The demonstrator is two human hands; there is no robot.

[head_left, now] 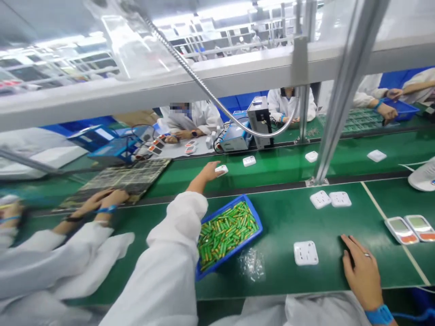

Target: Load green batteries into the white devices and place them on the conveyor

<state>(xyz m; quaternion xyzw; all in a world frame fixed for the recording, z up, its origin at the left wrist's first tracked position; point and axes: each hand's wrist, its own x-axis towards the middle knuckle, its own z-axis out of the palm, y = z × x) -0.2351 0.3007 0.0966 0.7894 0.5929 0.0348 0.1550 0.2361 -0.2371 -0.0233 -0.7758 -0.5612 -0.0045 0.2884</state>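
My left hand [208,171] reaches out over the far green belt, fingers closed on the edge of a small white plastic casing [222,170]. Another white casing [249,161] lies on that belt just beyond it. Palm down, my right hand [363,267] rests on the green worktop with its fingers apart and holds nothing. To its left lies a white casing [306,253] with small slots. Beneath my left forearm stands a blue tray [258,219] full of green and gold batteries [227,233]. A crumpled clear plastic bag [252,264] lies beside the tray.
Two white casings [330,199] lie near a metal post [335,104]. At right are two devices with screens and orange parts [410,229]. A co-worker's hands [108,201] rest by a dark grid tray [118,181] at left. A flexible metal hose [217,104] hangs overhead.
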